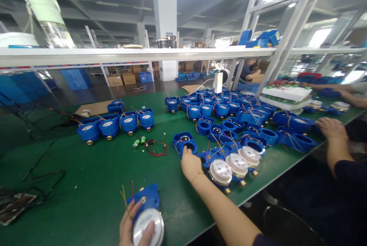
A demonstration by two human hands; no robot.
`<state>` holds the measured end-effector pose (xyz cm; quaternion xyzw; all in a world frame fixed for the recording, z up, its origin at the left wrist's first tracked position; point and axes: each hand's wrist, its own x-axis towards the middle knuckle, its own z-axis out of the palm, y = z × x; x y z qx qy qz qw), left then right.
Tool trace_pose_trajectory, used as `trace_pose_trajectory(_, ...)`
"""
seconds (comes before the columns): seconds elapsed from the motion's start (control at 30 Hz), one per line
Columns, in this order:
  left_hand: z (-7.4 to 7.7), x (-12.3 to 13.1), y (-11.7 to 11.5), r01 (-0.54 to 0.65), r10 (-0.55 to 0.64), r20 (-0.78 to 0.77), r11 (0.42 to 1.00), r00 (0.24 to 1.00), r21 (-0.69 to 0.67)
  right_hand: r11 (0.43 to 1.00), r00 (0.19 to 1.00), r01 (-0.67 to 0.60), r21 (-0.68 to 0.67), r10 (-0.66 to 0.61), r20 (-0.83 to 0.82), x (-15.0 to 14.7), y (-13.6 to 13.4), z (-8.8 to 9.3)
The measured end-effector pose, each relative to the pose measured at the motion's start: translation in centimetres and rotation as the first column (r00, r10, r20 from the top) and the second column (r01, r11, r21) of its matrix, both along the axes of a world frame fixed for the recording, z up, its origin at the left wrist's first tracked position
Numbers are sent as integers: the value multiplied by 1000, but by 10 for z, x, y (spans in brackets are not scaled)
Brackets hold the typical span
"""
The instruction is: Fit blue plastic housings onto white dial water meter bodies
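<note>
My left hand (128, 221) is closed around a water meter (149, 229) with a round, clear-topped dial, near the front of the green bench. Behind the dial, a blue plate (151, 195) with brass fittings and yellow and red wires is joined to it. Further forward, my right hand (191, 165) has its fingers on the near rim of an open blue meter housing (179, 139), pinching it. Just right of that hand stand several bare meters (220, 171) with blue plates behind them.
Many blue housings (220, 110) crowd the bench's middle and right. A group of assembled blue meters (129, 122) stands at the left, near green batteries (136, 143) and red wires (157, 153). Another person's hand (332, 128) rests by housings at right. Overhead runs a white shelf (120, 57).
</note>
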<state>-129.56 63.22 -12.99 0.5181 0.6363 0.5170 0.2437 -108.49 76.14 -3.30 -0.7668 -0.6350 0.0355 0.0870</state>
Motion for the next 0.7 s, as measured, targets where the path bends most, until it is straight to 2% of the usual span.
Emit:
trace_pose_trajectory(0.1, 1, 3, -1, 31, -30, 43, 999, 999, -20, 999, 999, -25, 28, 24, 29, -2, 7, -2)
trace_pose_trajectory(0.2, 11, 2, -6, 28, -11, 168, 995, 986, -98, 994, 996, -76, 75, 73, 41, -4, -6, 10)
trace_pose_trajectory(0.27, 30, -5, -12, -7, 33, 234, 994, 972, -111, 988, 993, -110, 108, 106, 43, -8, -26, 20)
trace_pose_trajectory(0.33, 60, -15, -18, -98, 97, 197, 995, 976, -9, 965, 984, -175, 197, 164, 69, -15, -51, 28)
trace_pose_trajectory(0.37, 78, -20, -21, -148, 138, 121, 986, 983, 77, 934, 974, -226, 278, 207, 96, -19, -64, 31)
trace_pose_trajectory(0.43, 117, -28, -24, -161, 196, -113, 951, 974, 262, 810, 936, -351, 469, 309, 168, -28, -89, 34)
trace_pose_trajectory(0.53, 164, -27, -19, 26, 204, -502, 910, 840, 414, 591, 854, -496, 635, 463, 236, -40, -116, 38)
trace_pose_trajectory(0.6, 180, -20, -12, 134, 189, -647, 899, 739, 416, 503, 799, -550, 667, 549, 245, -45, -126, 43)
trace_pose_trajectory(0.7, 185, -10, -2, 142, 179, -721, 922, 670, 360, 405, 730, -598, 692, 632, 261, -51, -133, 50)
